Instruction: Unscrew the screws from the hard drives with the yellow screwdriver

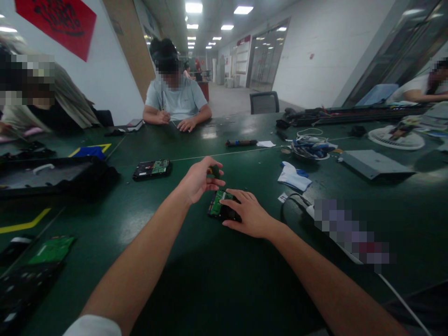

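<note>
A black hard drive [219, 208] with a green circuit board on top lies on the dark green table [217, 280] in front of me. My right hand [249, 215] rests flat over its right side, fingers spread, holding it down. My left hand [200, 179] hovers just above the drive's far end, fingers closed around the dark handle of a small screwdriver [214, 172] that points down at the board.
A second hard drive [152, 169] lies further left. White and blue gloves [293, 176], a bowl of parts [310, 148], a grey flat case [374, 163] and cables sit to the right. A black tray [49, 175] and boards [52, 249] are at left. Other people sit across.
</note>
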